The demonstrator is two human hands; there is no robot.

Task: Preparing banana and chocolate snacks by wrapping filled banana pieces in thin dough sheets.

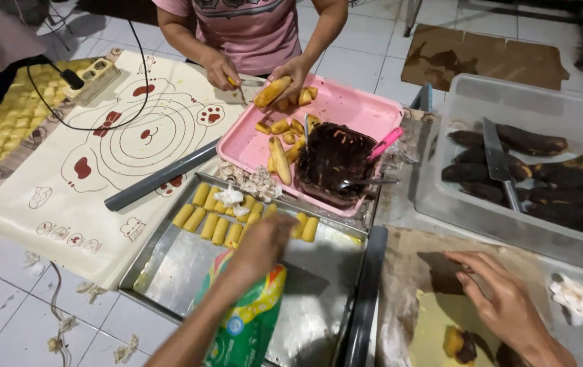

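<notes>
1. Left hand (pixel 262 243) over the metal tray (pixel 169 272), fingers curled together at the row of yellow rolls (pixel 218 224); whether it pinches a roll cannot be told.
2. Rolls in a line along the tray's far edge, just ahead of that hand and to both sides of it; scraps of white paper (pixel 231 198) on top of them.
3. Green and yellow bag (pixel 247 319) under the left forearm, lying in the tray.
4. Right hand (pixel 502 299) flat and open, fingers spread, resting on brown paper (pixel 407 272); holding nothing.
5. Yellow dough sheet (pixel 434 323) just below that hand, with a banana piece with chocolate (pixel 460 345) on it.
6. Crumpled white tissue (pixel 582 300) right of that hand.
7. Clear bin (pixel 509 102) of dark bananas beyond the right hand, knife (pixel 499 163) laid across them.
8. Pink tray (pixel 346 109) beyond the left hand, with banana pieces and a tub of chocolate (pixel 335 160).
9. Another person across, in a pink shirt, cutting a banana (pixel 272 91) at the pink tray's far corner.
10. Grey rod (pixel 162 175) and printed mat (pixel 101 170) left of and beyond the left hand.
</notes>
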